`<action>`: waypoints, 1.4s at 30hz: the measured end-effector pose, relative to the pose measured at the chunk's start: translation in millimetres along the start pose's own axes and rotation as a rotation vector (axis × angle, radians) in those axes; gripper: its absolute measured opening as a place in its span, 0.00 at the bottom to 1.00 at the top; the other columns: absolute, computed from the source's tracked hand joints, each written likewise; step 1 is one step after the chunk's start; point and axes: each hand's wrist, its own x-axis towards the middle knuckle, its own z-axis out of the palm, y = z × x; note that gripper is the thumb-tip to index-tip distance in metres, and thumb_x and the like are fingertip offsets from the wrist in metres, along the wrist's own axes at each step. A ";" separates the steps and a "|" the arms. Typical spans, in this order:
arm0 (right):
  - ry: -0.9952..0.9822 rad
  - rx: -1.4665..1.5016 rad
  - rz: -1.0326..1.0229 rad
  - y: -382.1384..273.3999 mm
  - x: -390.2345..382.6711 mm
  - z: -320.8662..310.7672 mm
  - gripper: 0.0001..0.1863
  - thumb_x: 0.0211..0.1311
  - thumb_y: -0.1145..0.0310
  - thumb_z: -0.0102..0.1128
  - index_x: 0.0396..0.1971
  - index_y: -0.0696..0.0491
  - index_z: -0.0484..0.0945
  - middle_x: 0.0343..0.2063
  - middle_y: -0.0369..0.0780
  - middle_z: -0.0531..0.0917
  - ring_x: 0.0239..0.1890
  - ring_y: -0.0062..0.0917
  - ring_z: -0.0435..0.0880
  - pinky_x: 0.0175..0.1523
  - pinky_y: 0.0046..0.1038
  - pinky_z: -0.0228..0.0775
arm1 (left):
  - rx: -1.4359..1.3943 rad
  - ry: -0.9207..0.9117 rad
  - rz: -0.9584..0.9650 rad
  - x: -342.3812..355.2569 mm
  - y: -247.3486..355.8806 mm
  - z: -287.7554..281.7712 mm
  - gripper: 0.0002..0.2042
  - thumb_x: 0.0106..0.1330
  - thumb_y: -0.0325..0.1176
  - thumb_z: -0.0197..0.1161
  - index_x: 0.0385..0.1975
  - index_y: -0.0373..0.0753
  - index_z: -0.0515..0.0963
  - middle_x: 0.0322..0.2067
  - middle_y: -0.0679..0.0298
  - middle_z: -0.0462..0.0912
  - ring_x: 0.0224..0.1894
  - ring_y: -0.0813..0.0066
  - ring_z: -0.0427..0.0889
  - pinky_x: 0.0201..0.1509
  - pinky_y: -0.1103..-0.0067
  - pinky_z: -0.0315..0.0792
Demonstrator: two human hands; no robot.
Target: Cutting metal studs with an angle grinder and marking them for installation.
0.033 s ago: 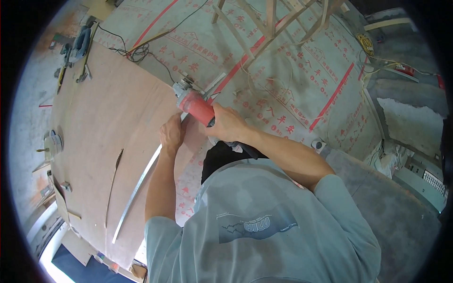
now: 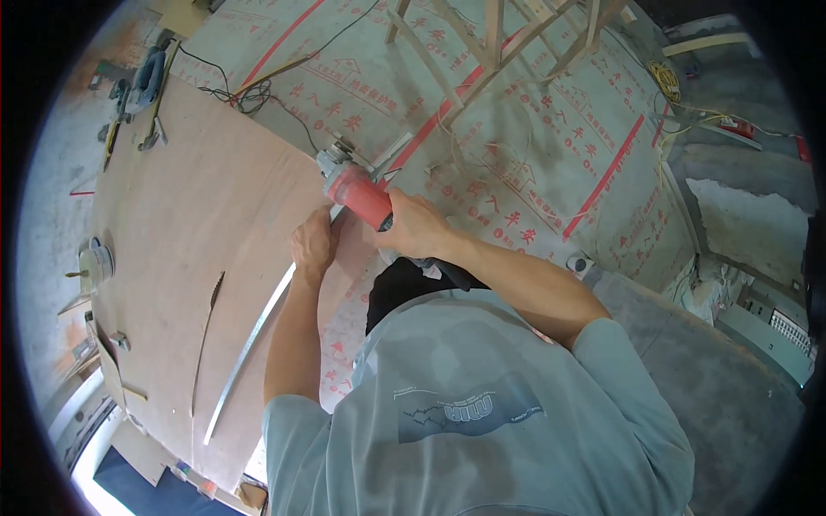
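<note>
A red angle grinder [image 2: 366, 201] with a grey metal head is in my right hand [image 2: 417, 225], whose fingers wrap round its rear body. The grinder's head points up and left, over a long thin metal strip [image 2: 255, 340]. My left hand [image 2: 313, 242] is closed on this strip just below the grinder. The strip runs along the plywood sheet [image 2: 181, 232], and its far end juts past the sheet's edge. Whether the disc touches the metal cannot be made out, as the grinder body covers that spot.
Tangled black cord [image 2: 251, 101] lies at the plywood's far corner. A wooden trestle [image 2: 495, 52] stands on the printed floor covering [image 2: 525, 163]. A blue-grey power tool [image 2: 148, 82] and a white tub [image 2: 96, 261] sit along the left side. A thin dark rod [image 2: 205, 344] rests on the plywood.
</note>
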 end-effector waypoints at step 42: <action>-0.012 0.001 0.049 5.2 -5.3 4.6 0.32 0.46 0.54 0.74 0.44 0.62 0.74 0.39 0.55 0.84 0.44 0.50 0.85 0.49 0.43 0.75 | -0.024 0.063 0.044 2.0 -1.6 4.6 0.14 0.69 0.43 0.63 0.46 0.40 0.79 0.40 0.51 0.85 0.41 0.47 0.85 0.45 0.57 0.78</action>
